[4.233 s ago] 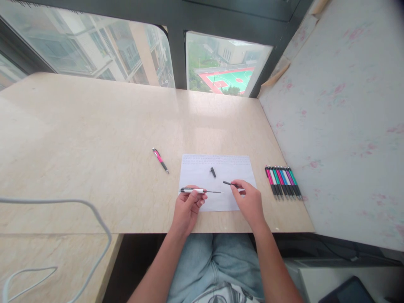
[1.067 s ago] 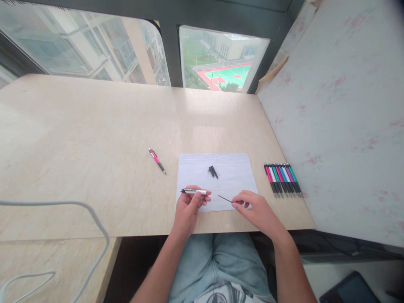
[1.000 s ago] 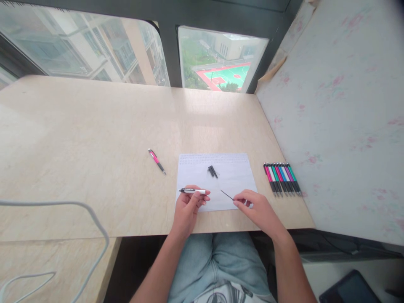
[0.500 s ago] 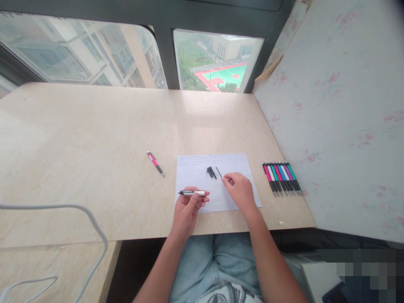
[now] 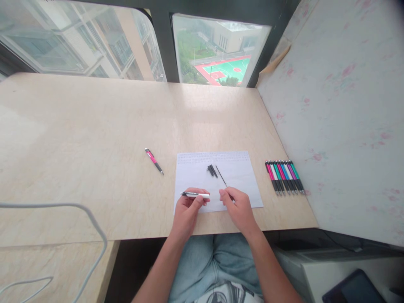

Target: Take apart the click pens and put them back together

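Note:
My left hand (image 5: 188, 206) holds a white pen barrel (image 5: 202, 195) with a black clip nearly level above the sheet of paper (image 5: 189, 176), thumb pressed along it. My right hand (image 5: 236, 204) is closed in a pinch at the lower part of a thin dark pen refill (image 5: 221, 176), which slants up and left from the fingers. A small pale end shows below the fingertips. Beyond both hands, small black pen parts (image 5: 211, 170) lie on the paper. Faint rows of writing run along its far edge.
A pink pen (image 5: 154, 161) lies left of the paper. Several coloured pens (image 5: 284, 177) lie in a row at the right, near the wall (image 5: 347, 147). A grey cable (image 5: 91, 219) crosses the table's left front. Windows stand behind the table (image 5: 94, 126).
My right hand has drawn nearer to me, and more of the refill shows above its fingers. My left hand stays nearly in place with the barrel. The view has tilted slightly down.

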Demonstrator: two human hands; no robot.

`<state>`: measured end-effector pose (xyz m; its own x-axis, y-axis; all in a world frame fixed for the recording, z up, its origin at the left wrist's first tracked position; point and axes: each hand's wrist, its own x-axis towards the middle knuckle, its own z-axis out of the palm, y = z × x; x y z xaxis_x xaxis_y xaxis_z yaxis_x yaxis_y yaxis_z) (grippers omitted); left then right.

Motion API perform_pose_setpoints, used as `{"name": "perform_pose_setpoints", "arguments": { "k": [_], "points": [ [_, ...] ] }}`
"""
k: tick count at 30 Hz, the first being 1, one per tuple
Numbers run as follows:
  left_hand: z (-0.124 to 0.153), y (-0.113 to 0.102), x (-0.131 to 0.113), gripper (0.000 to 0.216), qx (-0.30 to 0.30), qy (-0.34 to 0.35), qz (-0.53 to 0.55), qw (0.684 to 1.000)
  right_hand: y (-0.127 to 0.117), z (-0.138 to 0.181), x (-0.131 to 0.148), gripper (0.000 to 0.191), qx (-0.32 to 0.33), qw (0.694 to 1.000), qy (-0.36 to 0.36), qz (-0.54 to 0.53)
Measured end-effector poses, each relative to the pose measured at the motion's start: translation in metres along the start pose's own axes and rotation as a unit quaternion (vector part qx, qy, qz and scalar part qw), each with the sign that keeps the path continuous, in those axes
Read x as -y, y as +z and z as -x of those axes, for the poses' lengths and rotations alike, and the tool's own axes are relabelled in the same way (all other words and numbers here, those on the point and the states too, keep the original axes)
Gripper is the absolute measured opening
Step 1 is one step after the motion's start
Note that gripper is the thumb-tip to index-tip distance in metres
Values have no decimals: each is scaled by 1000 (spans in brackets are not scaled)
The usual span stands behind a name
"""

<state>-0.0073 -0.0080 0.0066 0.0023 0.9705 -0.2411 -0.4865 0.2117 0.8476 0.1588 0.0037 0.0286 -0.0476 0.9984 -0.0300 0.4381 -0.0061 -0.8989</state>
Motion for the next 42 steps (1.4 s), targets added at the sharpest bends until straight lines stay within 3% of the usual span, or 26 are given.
{"name": "perform_pose_setpoints", "arguments": {
  "k": [3, 8, 15, 20, 24, 26, 33, 37, 42],
  "points": [
    [0, -4, 3, 14, 6, 15, -35, 999, 8, 5, 5, 22, 19, 997, 17, -74],
    [1, -5, 3, 14, 13, 10, -83, 996, 17, 10, 8, 19, 38, 987, 38, -149],
    [2, 0, 1, 18, -21, 18, -123, 992, 29, 16, 5, 21, 2, 952, 112, -285],
    [4, 8, 0, 21, -66, 31, -137, 988, 38, 22, 6, 23, -23, 905, 171, -389],
    [6, 14, -4, 23, -67, 51, -175, 981, 38, 24, 6, 20, -15, 850, 199, -488],
    [6, 15, -4, 24, -67, 60, -177, 980, 37, 24, 6, 19, -11, 839, 201, -506],
    [6, 12, 2, 29, -100, 32, -161, 981, 37, 22, 9, 20, -16, 861, 189, -473],
    [4, 12, 1, 31, -114, 25, -87, 989, 31, 18, 2, 23, -37, 908, 163, -384],
    [-1, 10, 1, 26, -94, 9, 6, 996, 5, -1, -13, 23, -78, 968, 103, -215]
  ]
}}
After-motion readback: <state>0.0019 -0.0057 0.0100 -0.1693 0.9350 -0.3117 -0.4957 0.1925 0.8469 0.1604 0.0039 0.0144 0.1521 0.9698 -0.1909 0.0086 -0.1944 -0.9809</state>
